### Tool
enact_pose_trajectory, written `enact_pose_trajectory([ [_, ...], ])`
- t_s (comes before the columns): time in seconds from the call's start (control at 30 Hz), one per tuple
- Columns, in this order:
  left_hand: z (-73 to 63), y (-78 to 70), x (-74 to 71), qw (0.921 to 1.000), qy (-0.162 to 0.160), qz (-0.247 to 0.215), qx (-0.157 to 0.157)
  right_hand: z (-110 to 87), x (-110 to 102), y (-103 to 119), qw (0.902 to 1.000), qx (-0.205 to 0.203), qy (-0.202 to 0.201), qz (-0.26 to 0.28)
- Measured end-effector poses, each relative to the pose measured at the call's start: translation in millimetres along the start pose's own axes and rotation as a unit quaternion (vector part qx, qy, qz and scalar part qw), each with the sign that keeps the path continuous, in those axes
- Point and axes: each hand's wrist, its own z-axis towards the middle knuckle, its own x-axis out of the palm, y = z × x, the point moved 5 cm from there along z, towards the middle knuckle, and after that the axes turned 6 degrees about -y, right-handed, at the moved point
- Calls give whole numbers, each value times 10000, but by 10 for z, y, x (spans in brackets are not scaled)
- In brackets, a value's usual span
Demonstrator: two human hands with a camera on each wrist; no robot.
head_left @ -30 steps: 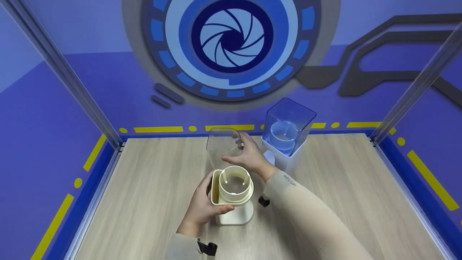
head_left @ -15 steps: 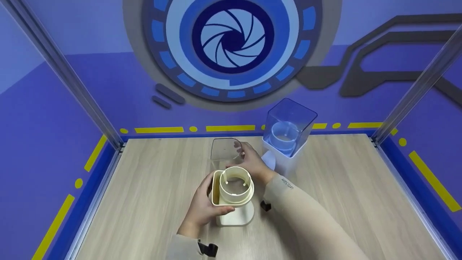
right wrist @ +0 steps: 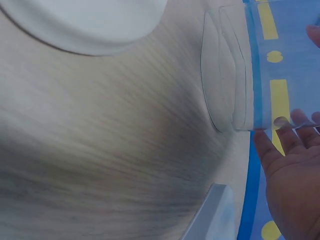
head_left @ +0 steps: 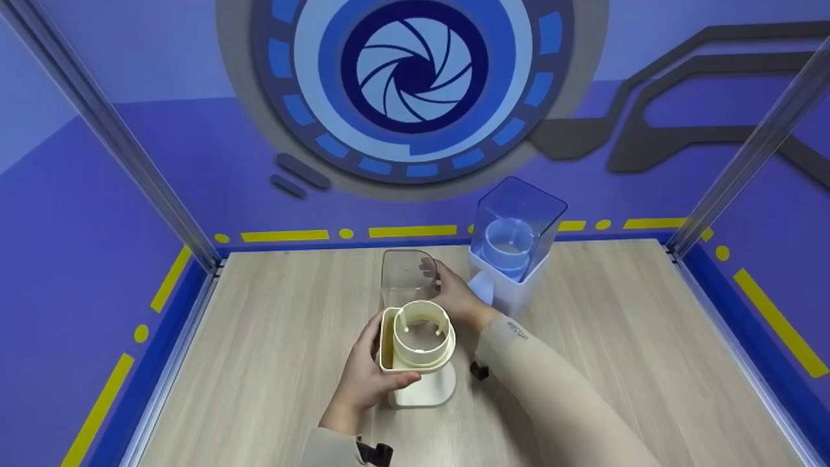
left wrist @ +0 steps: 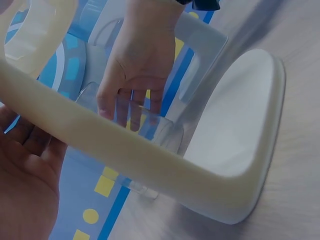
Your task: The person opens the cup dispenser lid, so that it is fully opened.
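Observation:
My left hand grips the upper part of a cream-coloured dispenser stand, thumb along its front. The stand is upright on the table, with a round collar on top beside a narrow slot. Its rounded base shows large in the left wrist view. Just behind it, my right hand holds a clear plastic container by its sides. Fingers show on one side in the right wrist view, the thumb on the other. In the head view, the stand hides the container's lower part.
A second dispenser, with a white body and a bluish see-through container, stands at the back right, close to my right hand. Blue printed walls enclose the wood-grain table at the back and sides.
My right hand has lowered the clear container and shifted it slightly right, mostly in the first half second. The left hand and the cream stand stay in place.

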Motion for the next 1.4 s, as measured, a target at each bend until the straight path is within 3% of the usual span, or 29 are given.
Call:
enact_pose_trajectory([
  [0.23, -43, 13, 94, 9991, -5, -356, 213, -98, -68, 7, 9998, -211, -38, 39],
  [0.43, -73, 1, 108, 9986, -68, -489, 171, -335, -157, 54, 9981, -474, -308, -235],
  [0.53, -87, -54, 87, 9976, -204, -481, 458, -529, -215, 54, 9979, -430, -458, -163],
  [0.6, -99, -135, 66, 9946, -468, -397, 834, -674, -258, 47, 9976, -445, -524, -19],
  [0.7, -137, -336, 32, 9806, -1088, -175, 1624, -893, -327, 49, 9964, -607, -495, 318],
  [0.8, -187, -612, 21, 9542, -1692, 21, 2467, -1079, -409, 95, 9926, -1007, -458, 508],
  [0.9, -226, -910, 68, 9286, -1997, 129, 3126, -1231, -522, 174, 9870, -1415, -582, 496],
  [0.97, -251, -1089, 135, 9184, -2049, 136, 3382, -1317, -612, 234, 9822, -1641, -763, 496],
  [1.07, -299, -1303, 278, 9136, -2007, 134, 3534, -1436, -757, 319, 9731, -1970, -1029, 601],
  [1.17, -349, -1444, 435, 9143, -1944, 252, 3544, -1526, -906, 407, 9614, -2300, -1337, 706],
  [1.4, -416, -1596, 812, 9080, -1637, 646, 3803, -1636, -1277, 498, 9333, -2649, -2271, 853],
])
